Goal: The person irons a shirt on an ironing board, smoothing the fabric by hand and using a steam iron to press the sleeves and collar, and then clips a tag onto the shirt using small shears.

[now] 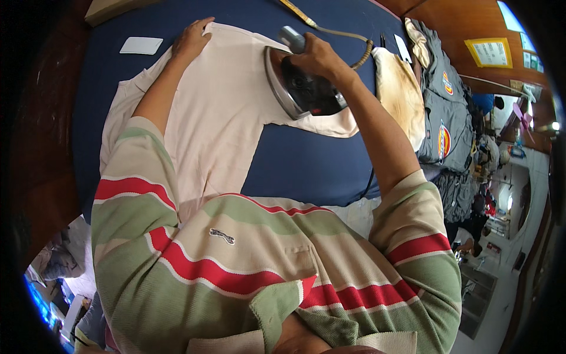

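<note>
A pale pink shirt [218, 118] lies spread on a dark blue ironing surface [306, 162]. My right hand [318, 56] grips the handle of a heavy electric iron [298, 88], which rests tilted on the shirt's sleeve area. A braided cord [339, 32] runs from the iron toward the far edge. My left hand [191, 38] lies flat with fingers spread, pressing the shirt near its far end. My striped red, green and cream shirt fills the lower part of the view.
A small white card [141, 45] lies on the blue surface at the far left. A scorched cream pad [401, 88] sits to the right of the iron. Grey garments with round patches [445, 112] are stacked at the right. Beyond them is a cluttered room.
</note>
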`<state>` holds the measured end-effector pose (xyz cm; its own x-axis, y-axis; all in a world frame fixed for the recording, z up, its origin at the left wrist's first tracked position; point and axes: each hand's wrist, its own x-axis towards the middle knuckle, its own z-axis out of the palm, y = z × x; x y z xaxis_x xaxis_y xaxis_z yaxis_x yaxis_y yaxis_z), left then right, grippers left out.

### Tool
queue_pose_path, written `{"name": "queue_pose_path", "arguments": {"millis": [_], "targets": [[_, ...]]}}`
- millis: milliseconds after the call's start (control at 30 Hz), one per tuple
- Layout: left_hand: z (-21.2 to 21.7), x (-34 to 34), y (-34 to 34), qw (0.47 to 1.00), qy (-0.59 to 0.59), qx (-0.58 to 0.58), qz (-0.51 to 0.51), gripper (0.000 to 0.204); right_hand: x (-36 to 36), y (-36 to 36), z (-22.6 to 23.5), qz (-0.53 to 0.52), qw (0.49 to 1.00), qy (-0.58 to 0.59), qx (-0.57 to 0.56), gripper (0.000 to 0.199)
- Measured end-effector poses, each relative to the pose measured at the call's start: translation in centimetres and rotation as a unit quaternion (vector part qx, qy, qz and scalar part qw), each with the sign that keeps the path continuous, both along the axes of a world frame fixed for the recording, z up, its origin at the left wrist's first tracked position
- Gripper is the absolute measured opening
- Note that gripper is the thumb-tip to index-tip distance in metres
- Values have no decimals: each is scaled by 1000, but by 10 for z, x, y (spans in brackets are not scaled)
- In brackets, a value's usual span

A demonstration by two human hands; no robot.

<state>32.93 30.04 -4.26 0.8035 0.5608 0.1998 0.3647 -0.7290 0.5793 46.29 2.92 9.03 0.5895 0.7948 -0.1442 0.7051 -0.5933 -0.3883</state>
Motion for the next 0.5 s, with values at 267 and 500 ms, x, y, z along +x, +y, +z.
{"name": "queue_pose_path", "arguments": {"millis": [267, 500], "targets": [[25, -47, -144, 967, -82, 170, -173, 35, 0, -113, 9, -103, 994, 48, 8, 49], [25, -98, -211, 970, -14, 35, -240, 13, -3, -116, 22, -73, 995, 64, -15, 44]]}}
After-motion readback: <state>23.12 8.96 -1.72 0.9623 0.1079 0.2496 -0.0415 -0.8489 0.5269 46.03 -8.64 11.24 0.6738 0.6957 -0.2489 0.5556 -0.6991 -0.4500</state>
